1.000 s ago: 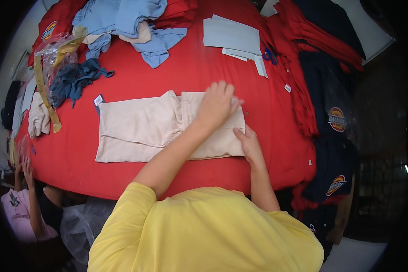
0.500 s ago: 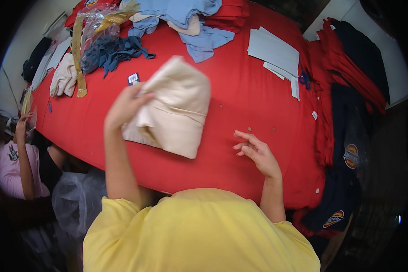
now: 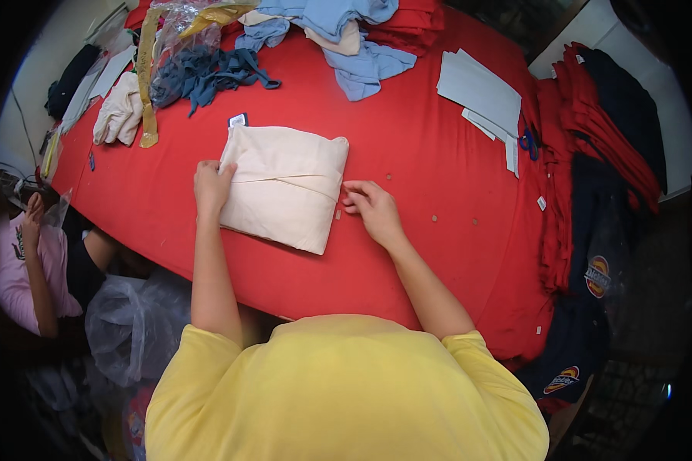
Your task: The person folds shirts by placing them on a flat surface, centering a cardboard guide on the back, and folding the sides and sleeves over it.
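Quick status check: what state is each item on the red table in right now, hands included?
Cream garment: folded into a flat packet, lying on the red table.
Left hand: flat on the packet's left edge.
Right hand: fingertips at its right edge.
Blue garments: unfolded, heaped.
Dark straps: tangled.
Grey sheets: stacked flat.
Red garments: folded, stacked.

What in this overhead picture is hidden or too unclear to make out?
- Underside of the folded cream garment: hidden against the red table.
- Left hand: fingertips on the garment edge; whether they curl under it is unclear.
- Small tag: partly covered by the garment.
- Plastic bag: contents cut off by the top edge.
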Demonstrator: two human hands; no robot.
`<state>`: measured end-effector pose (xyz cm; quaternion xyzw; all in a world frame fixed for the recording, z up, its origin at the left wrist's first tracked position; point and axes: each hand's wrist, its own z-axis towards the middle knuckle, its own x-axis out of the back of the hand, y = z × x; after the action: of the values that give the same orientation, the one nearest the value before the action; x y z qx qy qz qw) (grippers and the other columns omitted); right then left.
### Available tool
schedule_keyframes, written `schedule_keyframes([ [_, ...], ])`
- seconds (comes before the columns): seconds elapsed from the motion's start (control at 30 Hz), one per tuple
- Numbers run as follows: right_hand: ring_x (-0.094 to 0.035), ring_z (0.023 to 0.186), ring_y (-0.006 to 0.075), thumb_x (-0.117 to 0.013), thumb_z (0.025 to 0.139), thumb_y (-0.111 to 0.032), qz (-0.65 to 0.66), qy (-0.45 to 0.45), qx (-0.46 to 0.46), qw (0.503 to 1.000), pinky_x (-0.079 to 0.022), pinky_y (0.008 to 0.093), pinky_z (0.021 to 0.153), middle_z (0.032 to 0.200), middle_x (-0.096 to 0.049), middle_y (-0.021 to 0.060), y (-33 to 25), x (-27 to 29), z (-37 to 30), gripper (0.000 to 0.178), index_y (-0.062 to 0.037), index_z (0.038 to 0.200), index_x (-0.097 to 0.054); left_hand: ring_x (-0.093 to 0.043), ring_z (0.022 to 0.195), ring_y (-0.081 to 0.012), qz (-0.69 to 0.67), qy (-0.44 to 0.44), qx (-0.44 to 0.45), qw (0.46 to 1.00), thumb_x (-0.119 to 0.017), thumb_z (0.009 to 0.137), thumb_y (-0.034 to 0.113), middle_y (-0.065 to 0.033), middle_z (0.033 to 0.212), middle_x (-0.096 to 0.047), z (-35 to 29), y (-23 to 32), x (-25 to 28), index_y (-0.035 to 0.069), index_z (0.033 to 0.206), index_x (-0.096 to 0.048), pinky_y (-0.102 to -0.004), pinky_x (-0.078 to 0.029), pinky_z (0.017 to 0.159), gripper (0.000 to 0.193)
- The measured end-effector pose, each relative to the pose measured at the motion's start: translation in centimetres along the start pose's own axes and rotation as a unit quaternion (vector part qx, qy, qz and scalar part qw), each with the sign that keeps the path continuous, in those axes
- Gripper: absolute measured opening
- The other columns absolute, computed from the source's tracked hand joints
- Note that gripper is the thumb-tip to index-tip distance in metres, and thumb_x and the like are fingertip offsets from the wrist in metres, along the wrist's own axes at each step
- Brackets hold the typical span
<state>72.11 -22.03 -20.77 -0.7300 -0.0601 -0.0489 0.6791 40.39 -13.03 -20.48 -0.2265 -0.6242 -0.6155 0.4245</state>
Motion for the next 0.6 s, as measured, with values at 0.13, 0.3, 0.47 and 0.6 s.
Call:
schedule_keyframes([
  [0.13, -0.065, 0.068, 0.0187, -0.061, 0.09, -0.008, -0.069, 0.034, -0.01, 0.997, -0.055, 0.0313, 0.063, 0.095, -0.059, 0.0127, -1.4, -2.1, 1.3, 0.018, 0.0053, 0.102, -0.06, -0.06, 0.103, -0.0298, -0.112, 0.034, 0.008, 0.993, -0.069, 0.084, 0.032, -0.0171, 0.116, -0.061, -0.8, -1.2, -0.6, -0.006, 0.099, -0.068, -0.0376, -0.047, 0.087, 0.041],
  [0.3, -0.063, 0.07, 0.0218, -0.065, 0.086, -0.008, -0.081, -0.01, -0.027, 0.996, -0.051, 0.0355, 0.061, 0.088, -0.057, 0.0114, -1.8, -1.5, 1.2, 0.014, 0.0036, 0.089, -0.058, -0.061, 0.099, -0.0283, -0.169, 0.123, -0.004, 0.978, -0.068, 0.085, 0.029, -0.0154, 0.111, -0.063, -1.2, -1.8, -2.3, -0.006, 0.096, -0.068, -0.0367, -0.047, 0.085, 0.036],
  [0.47, -0.059, 0.079, 0.0316, -0.066, 0.082, -0.009, -0.193, 0.042, 0.204, 0.959, -0.048, 0.0392, 0.065, 0.085, -0.056, 0.0141, -1.6, -1.4, 0.2, 0.014, 0.0002, 0.082, -0.055, -0.06, 0.099, -0.0317, -0.182, 0.172, 0.012, 0.968, -0.065, 0.086, 0.027, -0.0153, 0.108, -0.063, -1.3, -2.0, -3.1, -0.005, 0.092, -0.067, -0.0389, -0.046, 0.087, 0.032],
  [0.6, -0.058, 0.079, 0.0335, -0.067, 0.082, -0.013, -0.274, 0.048, 0.3, 0.913, -0.047, 0.0411, 0.064, 0.084, -0.055, 0.0154, -0.4, -3.0, -3.1, 0.016, -0.0019, 0.083, -0.054, -0.06, 0.098, -0.0324, -0.16, 0.194, 0.005, 0.968, -0.064, 0.087, 0.027, -0.0161, 0.106, -0.063, -1.7, -0.9, -3.0, -0.005, 0.09, -0.067, -0.0397, -0.046, 0.086, 0.032],
])
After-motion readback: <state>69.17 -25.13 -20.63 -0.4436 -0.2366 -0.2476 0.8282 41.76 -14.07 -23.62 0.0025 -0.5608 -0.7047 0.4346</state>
